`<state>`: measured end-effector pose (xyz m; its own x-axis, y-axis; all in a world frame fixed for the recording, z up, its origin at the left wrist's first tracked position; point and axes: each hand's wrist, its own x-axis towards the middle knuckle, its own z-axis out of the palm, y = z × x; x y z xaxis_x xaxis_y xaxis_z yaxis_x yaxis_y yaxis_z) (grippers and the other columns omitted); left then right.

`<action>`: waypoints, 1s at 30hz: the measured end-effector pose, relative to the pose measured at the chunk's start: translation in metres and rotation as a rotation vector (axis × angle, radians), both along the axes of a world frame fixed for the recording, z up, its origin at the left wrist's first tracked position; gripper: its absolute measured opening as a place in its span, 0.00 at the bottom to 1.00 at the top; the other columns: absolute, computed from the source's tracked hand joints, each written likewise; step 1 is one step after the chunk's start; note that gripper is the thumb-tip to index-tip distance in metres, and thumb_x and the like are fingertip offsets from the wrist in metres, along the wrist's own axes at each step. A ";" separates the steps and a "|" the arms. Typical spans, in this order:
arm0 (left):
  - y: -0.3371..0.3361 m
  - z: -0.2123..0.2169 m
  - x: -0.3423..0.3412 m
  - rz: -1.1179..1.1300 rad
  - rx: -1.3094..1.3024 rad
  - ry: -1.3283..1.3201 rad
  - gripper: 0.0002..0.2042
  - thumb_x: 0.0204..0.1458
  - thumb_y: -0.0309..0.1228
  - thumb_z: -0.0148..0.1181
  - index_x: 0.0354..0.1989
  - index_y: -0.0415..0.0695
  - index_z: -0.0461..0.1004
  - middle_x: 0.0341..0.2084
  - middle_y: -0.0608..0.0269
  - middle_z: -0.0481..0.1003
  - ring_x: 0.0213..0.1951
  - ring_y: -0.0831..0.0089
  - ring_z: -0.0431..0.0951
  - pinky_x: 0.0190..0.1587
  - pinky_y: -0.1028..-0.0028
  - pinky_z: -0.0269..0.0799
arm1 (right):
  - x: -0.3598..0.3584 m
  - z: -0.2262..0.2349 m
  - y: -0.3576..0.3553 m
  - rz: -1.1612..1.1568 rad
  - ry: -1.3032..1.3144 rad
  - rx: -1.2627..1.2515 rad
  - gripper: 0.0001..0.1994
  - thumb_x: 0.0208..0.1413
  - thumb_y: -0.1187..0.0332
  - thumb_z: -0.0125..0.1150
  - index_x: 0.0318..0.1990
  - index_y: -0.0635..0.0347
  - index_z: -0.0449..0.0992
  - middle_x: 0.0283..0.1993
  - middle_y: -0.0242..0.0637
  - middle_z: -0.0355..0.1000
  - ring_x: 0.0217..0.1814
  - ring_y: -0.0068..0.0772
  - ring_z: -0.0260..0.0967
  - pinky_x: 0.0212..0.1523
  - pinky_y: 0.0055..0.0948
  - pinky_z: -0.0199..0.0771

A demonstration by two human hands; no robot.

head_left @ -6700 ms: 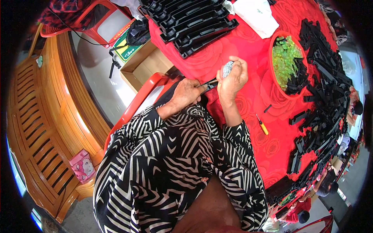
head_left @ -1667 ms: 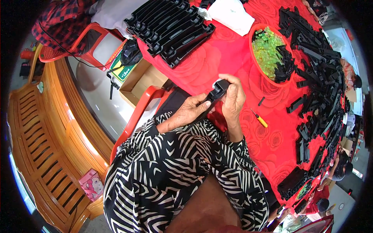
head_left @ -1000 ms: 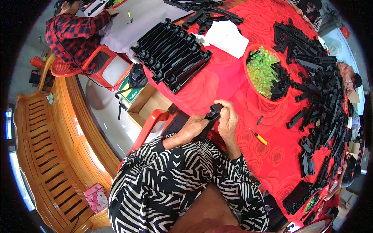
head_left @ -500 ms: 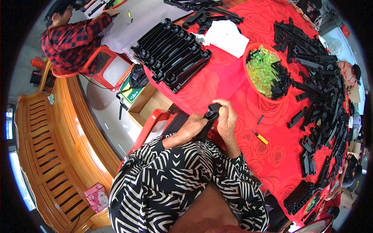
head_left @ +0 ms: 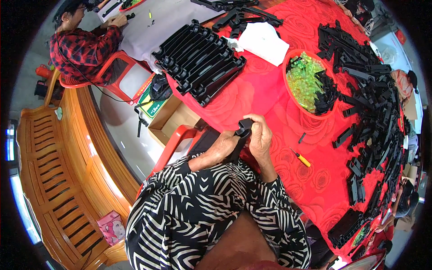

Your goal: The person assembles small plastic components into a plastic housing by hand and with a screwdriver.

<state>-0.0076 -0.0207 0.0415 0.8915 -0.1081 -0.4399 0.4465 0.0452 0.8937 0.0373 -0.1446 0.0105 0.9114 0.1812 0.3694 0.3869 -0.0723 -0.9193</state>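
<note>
Close to my body, at the table's near edge, both hands grip one long black plastic part [head_left: 244,126]. My left hand [head_left: 224,147] is closed around its side. The fingers of my right hand [head_left: 260,138] are bent over its upper end, with the thumb against it. The lower end of the part is partly hidden behind my left hand and sleeve. To the right of my right hand, a screwdriver with a yellow handle [head_left: 303,160] lies on the red tablecloth [head_left: 270,96]. A small black piece [head_left: 302,137] rests just above it.
Ahead stands a row of black plastic parts [head_left: 198,63] beside a white sheet [head_left: 263,39]. An orange-red basin [head_left: 285,78] holds green and black pieces. Black parts [head_left: 371,108] are heaped along the right. A wooden bench [head_left: 58,180] and cardboard box [head_left: 173,121] are left; a co-worker [head_left: 85,49] sits far left.
The co-worker's hand has drawn back toward their body, now with a small dark piece at it. My hands hold almost the same place, with the black part's upper end tipped slightly.
</note>
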 end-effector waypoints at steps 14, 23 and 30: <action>0.003 -0.033 -0.011 -0.036 -0.205 -0.104 0.21 0.53 0.37 0.52 0.48 0.34 0.61 0.35 0.58 0.69 0.40 0.73 0.68 0.44 0.74 0.66 | 0.005 -0.014 -0.007 -0.141 0.251 0.226 0.18 0.62 0.59 0.37 0.37 0.64 0.69 0.31 0.34 0.68 0.30 0.22 0.66 0.31 0.21 0.66; 0.008 -0.031 -0.017 -0.082 0.438 -0.400 0.20 0.46 0.30 0.57 0.44 0.34 0.60 0.27 0.40 0.71 0.34 0.51 0.74 0.37 0.63 0.68 | 0.009 -0.009 -0.011 -0.357 0.446 0.529 0.14 0.61 0.59 0.39 0.39 0.59 0.67 0.20 0.23 0.61 0.12 0.09 0.47 0.10 0.13 0.45; 0.084 0.018 0.039 0.334 0.820 -0.670 0.14 0.45 0.29 0.60 0.39 0.36 0.69 0.32 0.47 0.73 0.36 0.61 0.75 0.37 0.69 0.70 | 0.007 -0.010 -0.027 -0.202 0.616 0.736 0.12 0.61 0.64 0.39 0.37 0.61 0.68 0.21 0.30 0.63 0.09 0.12 0.43 0.08 0.15 0.44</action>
